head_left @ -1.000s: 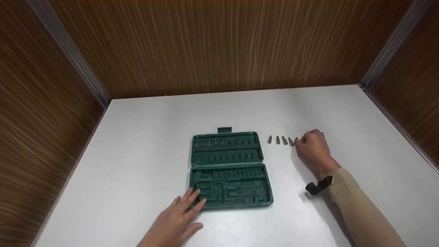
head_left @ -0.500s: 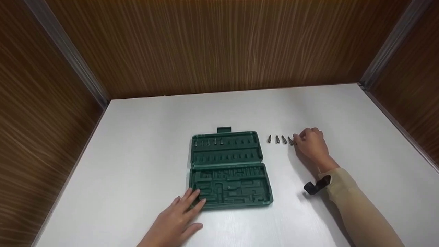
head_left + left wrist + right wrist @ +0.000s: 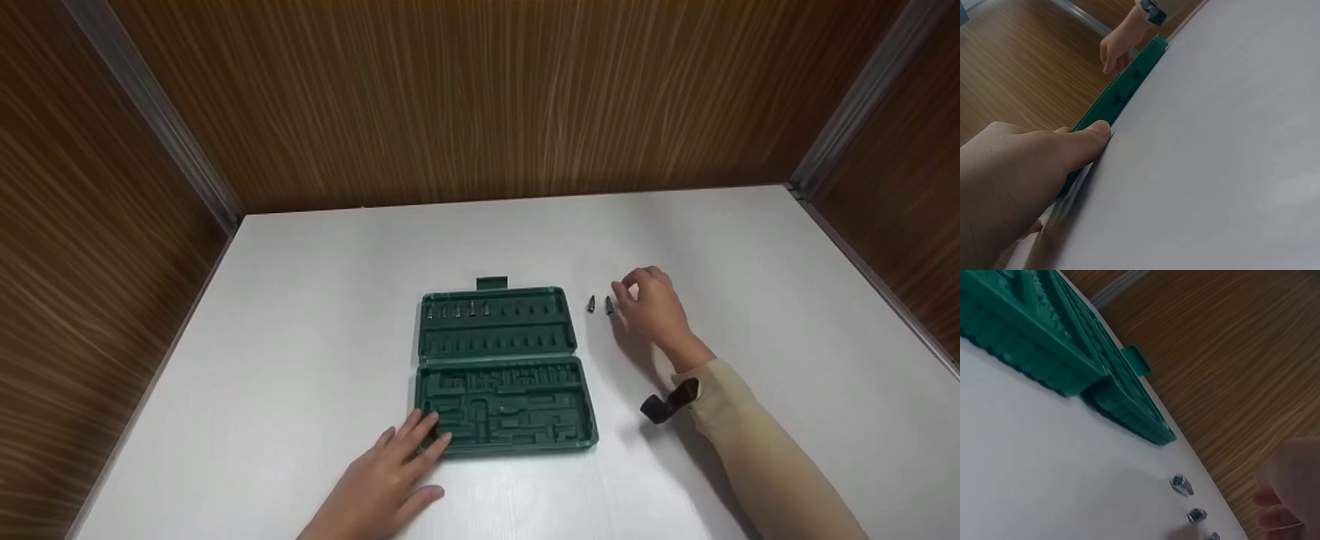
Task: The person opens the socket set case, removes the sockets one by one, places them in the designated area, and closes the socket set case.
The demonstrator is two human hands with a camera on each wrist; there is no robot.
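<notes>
1. Overhead, the left hand point(image 3: 390, 480) lies flat, fingers straight on the near left corner of the open green case point(image 3: 499, 367).
2. Only the right wrist view shows three bits point(image 3: 1196, 515) in a row; the head view shows two.
3. Right hand point(image 3: 651, 309) hovers curled just beside the bits; whether it grips anything I cannot tell.
4. White table point(image 3: 750, 247) lies bare around the case; no readable writing.

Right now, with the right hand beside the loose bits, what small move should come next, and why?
Probably the right hand should close its fingertips on the nearest loose bit and lift it. Two bits lie in plain view on the table beside the open green case, whose top row has many empty slots, while the left hand rests on the case's near corner, steadying it.
</notes>
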